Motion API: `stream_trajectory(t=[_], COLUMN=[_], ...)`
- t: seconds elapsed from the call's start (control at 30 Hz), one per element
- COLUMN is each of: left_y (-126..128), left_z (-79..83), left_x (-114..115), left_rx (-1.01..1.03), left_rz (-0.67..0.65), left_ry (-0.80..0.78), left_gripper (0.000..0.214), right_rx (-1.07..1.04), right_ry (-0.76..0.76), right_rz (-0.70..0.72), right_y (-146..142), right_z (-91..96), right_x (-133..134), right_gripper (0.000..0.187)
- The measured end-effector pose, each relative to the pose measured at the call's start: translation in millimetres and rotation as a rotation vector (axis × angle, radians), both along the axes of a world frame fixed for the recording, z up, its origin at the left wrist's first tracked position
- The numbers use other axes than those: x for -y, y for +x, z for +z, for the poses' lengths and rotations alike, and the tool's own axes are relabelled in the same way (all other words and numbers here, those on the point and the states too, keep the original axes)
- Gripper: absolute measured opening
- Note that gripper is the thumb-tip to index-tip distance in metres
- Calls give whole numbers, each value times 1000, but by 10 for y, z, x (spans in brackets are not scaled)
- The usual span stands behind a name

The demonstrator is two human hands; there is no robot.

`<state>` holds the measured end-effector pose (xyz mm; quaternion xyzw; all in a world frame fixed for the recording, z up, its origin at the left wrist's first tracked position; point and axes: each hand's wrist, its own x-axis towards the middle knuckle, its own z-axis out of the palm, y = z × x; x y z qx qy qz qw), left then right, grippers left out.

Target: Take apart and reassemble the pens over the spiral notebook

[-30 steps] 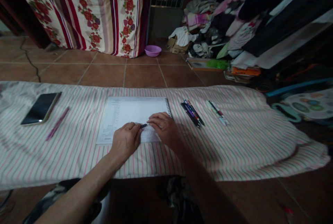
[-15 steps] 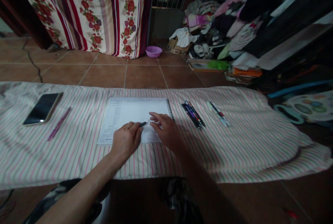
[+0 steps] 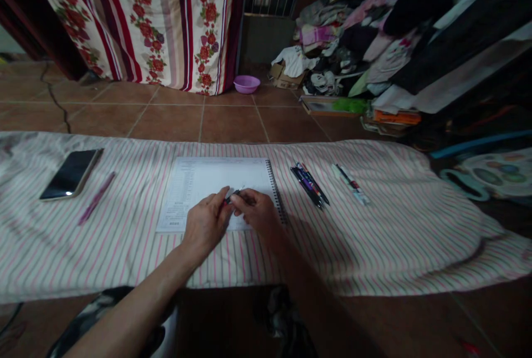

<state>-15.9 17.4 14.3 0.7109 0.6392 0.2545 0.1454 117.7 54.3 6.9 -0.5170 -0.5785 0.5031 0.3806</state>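
Note:
Over the lower half of a spiral-bound notebook (image 3: 224, 172), both hands come together at a small dark pen (image 3: 233, 197). My left hand (image 3: 204, 218) is closed, gripping the pen between thumb and fingers. My right hand (image 3: 261, 213) pinches its other end, the fingertips curled around it. Much of the pen is hidden by the fingers. Right of the notebook lies a bundle of dark pens (image 3: 308, 185), and beyond it a few light-coloured pens (image 3: 349, 185). To the left are a purple pen (image 3: 96, 198) and a phone (image 3: 70, 175) with a dark screen.
A striped cloth (image 3: 390, 225) covers the long low surface under everything. Across the tiled floor (image 3: 166, 117) stand a purple basin (image 3: 246, 85) and a floral curtain (image 3: 166, 25). Clothes (image 3: 320, 36) are heaped at the back right, with a pale blue chair (image 3: 465, 183) at the right edge.
My right hand has closed from loosely spread fingers into a pinch on the pen. My left hand has lifted the pen slightly and turned it. The view has shifted a little.

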Motion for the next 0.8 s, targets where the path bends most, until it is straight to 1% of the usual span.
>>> stream_trajectory(t=[0.07,0.13,0.2,0.27,0.37,0.5,0.6,0.8], left_y=[-19,-36,-45,-44,-31,-21,-23,-14], left_z=[-4,-3,4,12,17,3,1,41], left_x=[5,13,22,31,42,44,38,33], left_rx=[25,21,13,13,18,62,104,170], left_rz=[9,-3,-19,-23,-25,-36,-49,-64], left_ry=[8,12,19,31,55,63,56,19], left_gripper=[35,29,24,24,25,25,26,26], right_rx=[-38,-54,-57,-56,-35,40,35,-16], right_ry=[-22,-41,-50,-44,-7,82,112,114], right_rz=[-18,-28,-22,-8,-38,-83,-60,-30], right_y=[2,2,-3,-11,-25,-35,-36,-32], right_z=[-7,-3,9,21,27,13,-4,-3], right_x=[-14,-20,-19,-16,-12,-13,-13,2], right_gripper=[22,24,25,27,29,28,24,19])
